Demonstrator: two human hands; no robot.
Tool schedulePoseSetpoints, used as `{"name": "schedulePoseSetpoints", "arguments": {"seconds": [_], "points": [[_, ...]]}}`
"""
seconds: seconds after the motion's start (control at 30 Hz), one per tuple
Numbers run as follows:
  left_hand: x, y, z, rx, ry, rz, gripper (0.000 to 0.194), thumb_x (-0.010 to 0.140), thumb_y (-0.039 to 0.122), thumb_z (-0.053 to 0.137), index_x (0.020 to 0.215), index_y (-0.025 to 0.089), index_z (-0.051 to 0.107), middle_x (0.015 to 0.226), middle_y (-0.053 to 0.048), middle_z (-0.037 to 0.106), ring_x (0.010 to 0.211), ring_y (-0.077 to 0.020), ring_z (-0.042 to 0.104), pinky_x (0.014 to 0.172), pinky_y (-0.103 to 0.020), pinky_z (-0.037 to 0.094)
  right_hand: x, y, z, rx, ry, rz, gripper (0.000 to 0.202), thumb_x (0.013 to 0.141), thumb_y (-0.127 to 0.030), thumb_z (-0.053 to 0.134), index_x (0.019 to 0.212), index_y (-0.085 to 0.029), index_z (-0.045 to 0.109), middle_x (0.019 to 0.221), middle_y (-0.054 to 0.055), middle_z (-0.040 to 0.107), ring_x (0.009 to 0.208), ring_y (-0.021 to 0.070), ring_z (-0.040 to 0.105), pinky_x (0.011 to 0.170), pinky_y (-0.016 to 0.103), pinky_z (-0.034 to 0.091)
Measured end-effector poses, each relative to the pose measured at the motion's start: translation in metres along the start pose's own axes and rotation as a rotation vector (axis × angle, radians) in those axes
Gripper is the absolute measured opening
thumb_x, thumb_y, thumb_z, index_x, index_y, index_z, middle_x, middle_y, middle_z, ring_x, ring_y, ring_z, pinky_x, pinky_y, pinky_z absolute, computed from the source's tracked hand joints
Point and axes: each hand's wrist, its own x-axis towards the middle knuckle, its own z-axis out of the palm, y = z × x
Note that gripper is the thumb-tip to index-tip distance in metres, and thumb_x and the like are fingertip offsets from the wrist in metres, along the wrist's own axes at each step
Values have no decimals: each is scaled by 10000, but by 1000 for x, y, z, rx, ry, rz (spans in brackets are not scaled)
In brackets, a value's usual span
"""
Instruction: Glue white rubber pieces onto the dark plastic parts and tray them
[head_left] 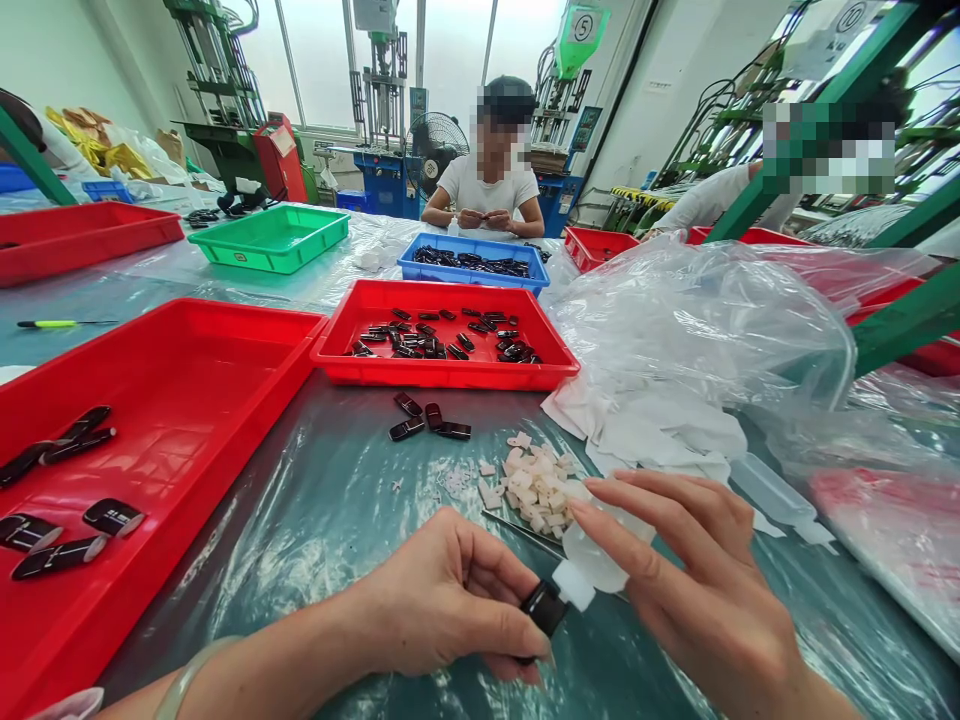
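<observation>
My left hand [465, 600] is closed around a small glossy black plastic casing [545, 606], pinched between thumb and fingers. A square white translucent piece [574, 584] sits right at the casing's end; I cannot tell whether it is attached. My right hand [697, 580] is open, its fingers stretched out toward the left above a rounded translucent object [600, 550], whose kind I cannot make out. Just beyond the hands lies a pile of small cream-coloured pieces [536, 488], with a thin dark metal tool [525, 532] beside it. Several black casings [433, 417] rest on the table farther back.
A red tray [442, 374] of black casings stands ahead, a blue tray [469, 275] behind it. Left are a large red tray [247, 400] and a green tray [270, 255]. Plastic bags [697, 310] and a translucent bottle [772, 488] lie right. A person [491, 180] sits opposite.
</observation>
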Motion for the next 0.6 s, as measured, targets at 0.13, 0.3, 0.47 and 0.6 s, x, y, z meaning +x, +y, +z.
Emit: {"name": "schedulePoseSetpoints", "arguments": {"seconds": [0.13, 0.3, 0.47, 0.6], "points": [[-1, 2, 0, 20, -16, 20, 349, 523, 378, 807, 667, 75, 712, 581, -42, 609, 542, -100, 590, 548, -188, 487, 5, -1, -1, -29, 2, -19, 353, 818, 41, 453, 1000, -227, 594, 933, 56, 668, 940, 204, 580, 773, 385, 394], [0, 3, 1, 29, -22, 21, 357, 533, 373, 805, 724, 81, 731, 587, -40, 617, 516, -79, 570, 538, -176, 479, 5, -2, 1, -3, -5, -8, 347, 814, 53, 466, 1007, -206, 596, 954, 68, 667, 952, 215, 565, 775, 403, 382], [0, 0, 1, 26, -17, 20, 361, 521, 370, 814, 725, 85, 730, 610, -50, 628, 551, -104, 593, 549, -190, 486, 4, -2, 1, 8, -5, -5, 341, 835, 34, 457, 1026, -212, 595, 959, 59, 669, 963, 205, 557, 787, 400, 386], [0, -1, 0, 21, -18, 16, 373, 513, 387, 818, 701, 81, 722, 610, -51, 625, 559, -113, 599, 555, -196, 490, 6, -1, -1, 6, 2, -23, 332, 824, 34, 469, 1002, -212, 604, 941, 58, 674, 950, 205, 566, 777, 391, 397]]}}
